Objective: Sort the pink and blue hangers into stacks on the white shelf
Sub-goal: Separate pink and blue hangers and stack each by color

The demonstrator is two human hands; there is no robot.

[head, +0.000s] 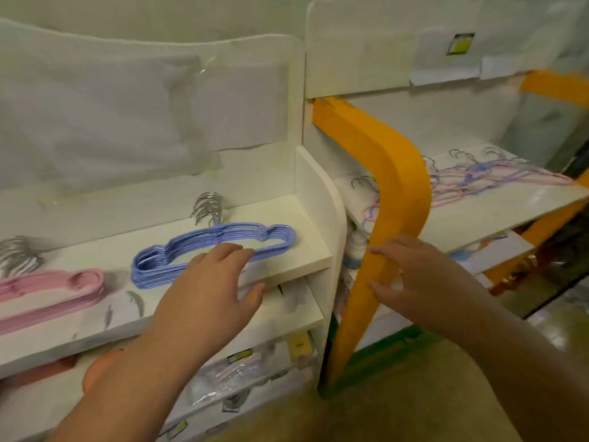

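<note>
Blue hangers [212,247] lie stacked on the white shelf [306,250] under the left hand's [210,288] flat, relaxed fingertips, long axis running left to right; pink hangers [51,291] sit further left. Right hand [414,275], loosely curled, holds nothing; unsorted hangers [478,180] lie beyond it. No label is legible

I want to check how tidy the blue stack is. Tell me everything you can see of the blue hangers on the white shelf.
The blue hangers lie flat in one neat stack on the white shelf, right of the pink stack. They look like thin wire with a blue coating, with notched shoulders lined up. Their silver metal hooks bunch together at the back, pointing toward the rear wall. The left hand rests its straight fingertips on the stack's front edge.
</note>
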